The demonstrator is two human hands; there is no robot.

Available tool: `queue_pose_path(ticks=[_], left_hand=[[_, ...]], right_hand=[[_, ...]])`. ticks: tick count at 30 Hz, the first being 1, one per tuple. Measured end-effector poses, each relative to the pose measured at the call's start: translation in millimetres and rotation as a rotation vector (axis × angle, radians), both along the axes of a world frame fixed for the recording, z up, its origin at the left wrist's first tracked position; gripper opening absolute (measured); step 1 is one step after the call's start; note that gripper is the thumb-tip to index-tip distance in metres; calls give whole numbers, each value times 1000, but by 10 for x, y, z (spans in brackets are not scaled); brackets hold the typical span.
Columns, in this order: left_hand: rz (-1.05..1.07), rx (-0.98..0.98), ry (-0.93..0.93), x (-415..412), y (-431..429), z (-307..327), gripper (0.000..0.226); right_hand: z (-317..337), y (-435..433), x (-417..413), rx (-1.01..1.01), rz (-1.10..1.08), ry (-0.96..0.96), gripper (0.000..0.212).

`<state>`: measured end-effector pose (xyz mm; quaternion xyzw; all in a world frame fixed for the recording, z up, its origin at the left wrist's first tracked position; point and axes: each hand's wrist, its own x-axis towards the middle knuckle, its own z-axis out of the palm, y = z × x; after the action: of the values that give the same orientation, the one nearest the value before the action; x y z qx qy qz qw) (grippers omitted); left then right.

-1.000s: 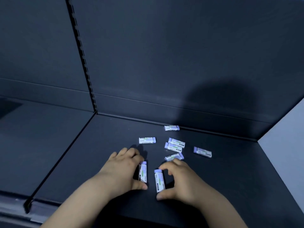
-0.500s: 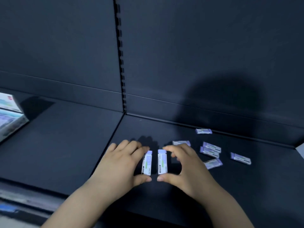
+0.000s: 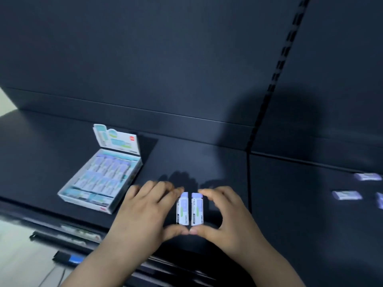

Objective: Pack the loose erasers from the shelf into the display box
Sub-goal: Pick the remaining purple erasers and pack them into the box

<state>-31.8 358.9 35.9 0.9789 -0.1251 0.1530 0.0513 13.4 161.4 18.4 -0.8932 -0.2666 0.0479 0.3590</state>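
My left hand [image 3: 145, 212] pinches one white-and-purple eraser [image 3: 182, 209] between thumb and fingertips. My right hand [image 3: 226, 220] pinches a second eraser [image 3: 196, 209] the same way. The two erasers are held upright side by side, almost touching, just above the dark shelf [image 3: 207, 162]. The open display box [image 3: 103, 206] lies to the left of my hands, its lid flap up, with rows of erasers inside. Loose erasers [image 3: 346, 195] lie on the shelf at the far right, another one [image 3: 367, 176] behind them.
A vertical slotted upright [image 3: 275, 79] divides the dark back panel. The shelf's front rail [image 3: 68, 233] runs along the lower left, with a pale floor below it. A dark object with a blue tip [image 3: 70, 258] lies on the floor.
Both hands have lifted one eraser each and carried them left across the shelf divider. The display box has come into view on the left; the loose pile now sits at the far right.
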Motion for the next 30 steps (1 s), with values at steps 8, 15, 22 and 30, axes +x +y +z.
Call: queue_pose_path(ticks=[8, 15, 22, 30], left_hand=[[19, 0, -49, -26, 305, -5, 69], [98, 6, -54, -11, 579, 32, 69], [195, 22, -4, -14, 1220, -5, 69], [120, 42, 23, 162, 2162, 12, 71]], right_hand=[[61, 330, 41, -18, 46, 19, 78], [71, 504, 144, 12, 98, 51, 80], [94, 1003, 152, -59, 112, 44, 83], [186, 1909, 101, -126, 38, 33, 74]])
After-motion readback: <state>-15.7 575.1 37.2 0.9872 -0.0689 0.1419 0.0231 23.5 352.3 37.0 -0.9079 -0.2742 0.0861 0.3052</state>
